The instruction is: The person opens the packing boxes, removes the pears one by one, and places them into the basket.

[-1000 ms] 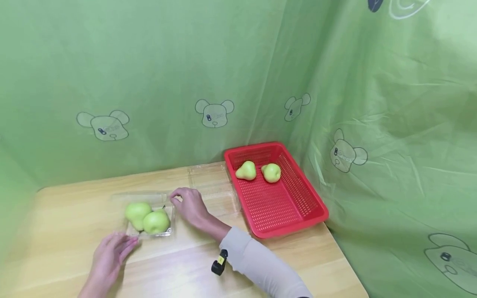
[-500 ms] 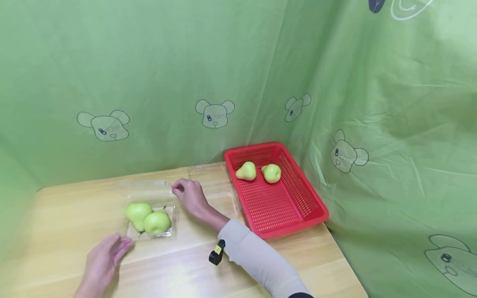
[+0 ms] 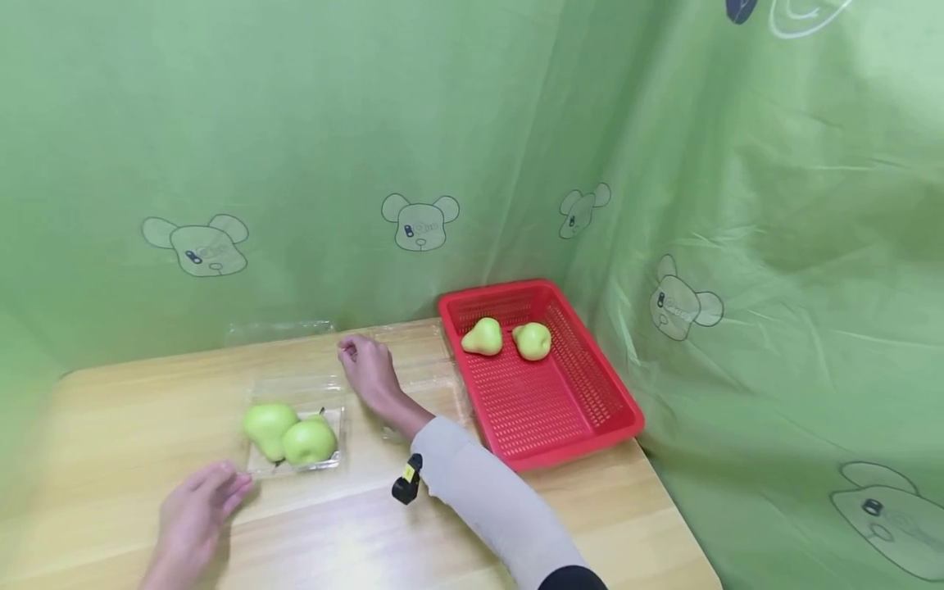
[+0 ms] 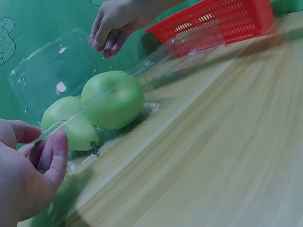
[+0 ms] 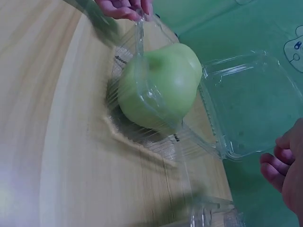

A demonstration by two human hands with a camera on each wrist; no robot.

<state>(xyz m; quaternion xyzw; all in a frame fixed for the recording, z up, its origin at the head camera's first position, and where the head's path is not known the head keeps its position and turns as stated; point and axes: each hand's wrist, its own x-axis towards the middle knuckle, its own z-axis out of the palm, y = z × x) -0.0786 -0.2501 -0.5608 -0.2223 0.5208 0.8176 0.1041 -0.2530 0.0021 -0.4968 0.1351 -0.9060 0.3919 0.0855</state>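
Two green pears, one at the left point(image 3: 267, 426) and one at the right point(image 3: 310, 442), lie side by side in a clear plastic clamshell box point(image 3: 330, 461). Its lid point(image 5: 251, 106) stands raised at the back, hinged to the base. My left hand point(image 3: 193, 512) pinches the near left corner of the box's rim between thumb and fingers, as the left wrist view shows. At the lid's right edge, my right hand point(image 3: 369, 373) holds the lid with curled fingertips.
A red plastic basket point(image 3: 560, 451) stands at the right, holding two more pears point(image 3: 533, 341). Between it and my right hand lie further clear plastic containers point(image 3: 431, 385). A green curtain point(image 3: 317, 147) hangs behind the wooden table point(image 3: 354, 524).
My right hand has moved back and up, and the lid has swung further upright with it. My left hand has shifted slightly left and toward me. The pears stay in the box.
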